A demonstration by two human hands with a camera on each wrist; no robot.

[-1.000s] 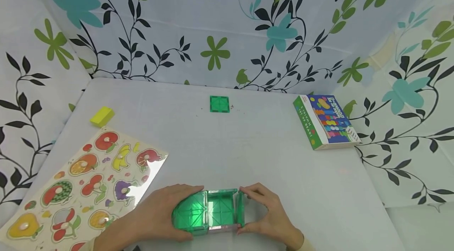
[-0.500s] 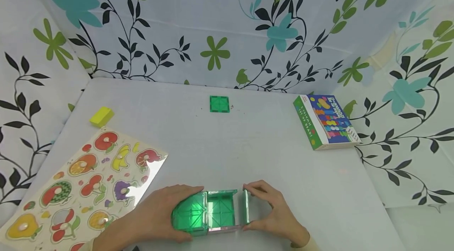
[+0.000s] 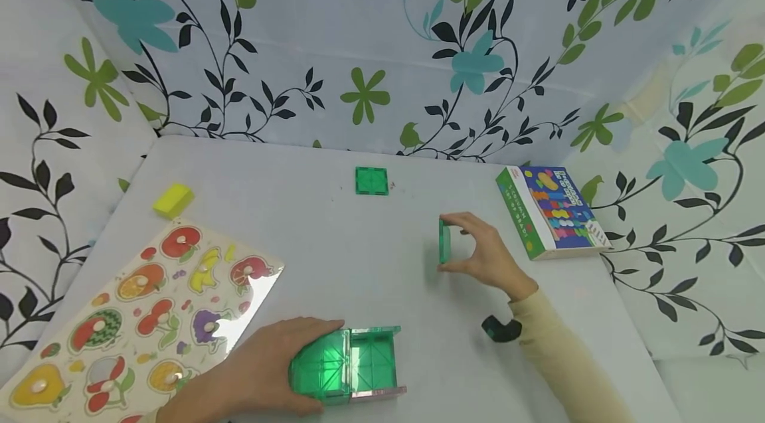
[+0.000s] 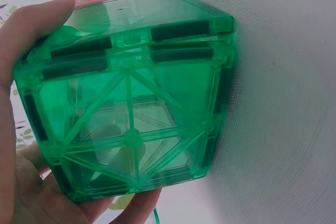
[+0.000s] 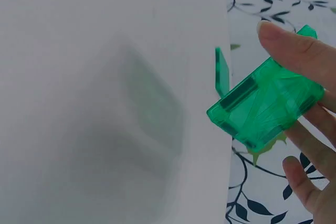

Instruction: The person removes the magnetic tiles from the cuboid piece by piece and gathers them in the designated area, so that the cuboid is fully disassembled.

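Observation:
My left hand point(image 3: 263, 363) grips a box-like build of translucent green magnetic tiles point(image 3: 343, 364) at the front of the table, thumb on one side and fingers on the other. Its right end stands open in the head view; a pinkish tile edge point(image 3: 378, 394) runs along the near side. Up and to the right, my right hand point(image 3: 487, 257) pinches a single green magnetic tile point(image 5: 268, 103) by its edges, held on edge above the table with its shadow beneath. Another green square tile point(image 3: 372, 181) lies flat near the table's back edge.
On the left lies a fruit puzzle board point(image 3: 197, 303) with knobs, a yellow block point(image 3: 173, 200) behind it. A colourful box point(image 3: 552, 214) sits at the back right. Floral cloth point(image 3: 287, 44) hangs behind the table.
My right hand has pulled the tile off the build's right end and carried it up and right, away from it. The left hand stays on the build.

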